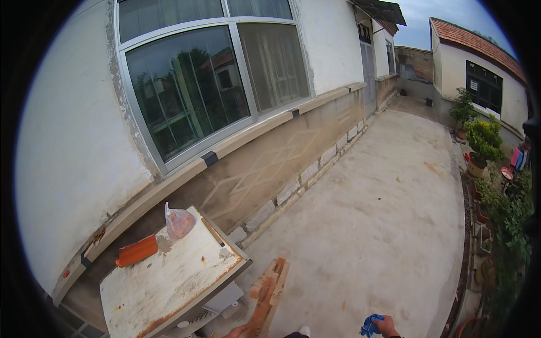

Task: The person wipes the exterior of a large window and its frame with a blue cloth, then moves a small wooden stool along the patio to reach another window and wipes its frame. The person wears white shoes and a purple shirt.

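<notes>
At the bottom edge, my left hand (236, 331) is partly in view, its fingers against the side of a brown wooden piece made of joined timbers (267, 295). It appears to grip the wood, which rises at a slant over the concrete. Farther right, my right hand (385, 325) is closed around a crumpled blue cloth (369, 326). A light-coloured shoe tip (304, 330) shows between the two hands. Left of the wood stands a rusty white-topped table (169, 291). On it lie an orange-red tile piece (137, 251) and a tied clear plastic bag (179, 222) with reddish contents.
A concrete yard (359, 211) runs along a white house wall with a large framed window (190, 93) and a jutting sill (249, 131). Potted plants (482, 139) and greenery line the right edge. Under the table sits a grey-white appliance or casing (224, 298).
</notes>
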A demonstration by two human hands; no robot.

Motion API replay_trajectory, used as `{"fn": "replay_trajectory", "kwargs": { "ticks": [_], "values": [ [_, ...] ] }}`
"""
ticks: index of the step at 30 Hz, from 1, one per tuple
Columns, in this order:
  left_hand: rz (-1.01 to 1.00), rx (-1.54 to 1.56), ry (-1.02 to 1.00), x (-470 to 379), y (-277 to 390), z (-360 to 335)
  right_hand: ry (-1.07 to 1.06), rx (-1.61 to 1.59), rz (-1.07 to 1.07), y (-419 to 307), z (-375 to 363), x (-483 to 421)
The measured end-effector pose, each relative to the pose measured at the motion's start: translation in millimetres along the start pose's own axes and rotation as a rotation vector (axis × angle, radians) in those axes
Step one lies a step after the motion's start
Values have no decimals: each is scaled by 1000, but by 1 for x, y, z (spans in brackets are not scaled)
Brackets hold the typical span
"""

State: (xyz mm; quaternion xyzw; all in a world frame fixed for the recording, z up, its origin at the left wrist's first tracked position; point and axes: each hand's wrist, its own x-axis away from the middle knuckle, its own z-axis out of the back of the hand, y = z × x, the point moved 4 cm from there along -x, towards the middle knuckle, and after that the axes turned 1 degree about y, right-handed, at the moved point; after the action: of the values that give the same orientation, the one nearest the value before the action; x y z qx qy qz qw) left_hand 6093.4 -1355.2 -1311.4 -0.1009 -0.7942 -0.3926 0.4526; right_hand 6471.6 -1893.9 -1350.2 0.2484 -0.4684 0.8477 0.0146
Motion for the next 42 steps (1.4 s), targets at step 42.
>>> {"fn": "replay_trajectory", "kwargs": {
  "ticks": [42],
  "values": [
    [-203,201,200,-356,376,-378,-181,769,632,-234,141,-736]
  ]
}}
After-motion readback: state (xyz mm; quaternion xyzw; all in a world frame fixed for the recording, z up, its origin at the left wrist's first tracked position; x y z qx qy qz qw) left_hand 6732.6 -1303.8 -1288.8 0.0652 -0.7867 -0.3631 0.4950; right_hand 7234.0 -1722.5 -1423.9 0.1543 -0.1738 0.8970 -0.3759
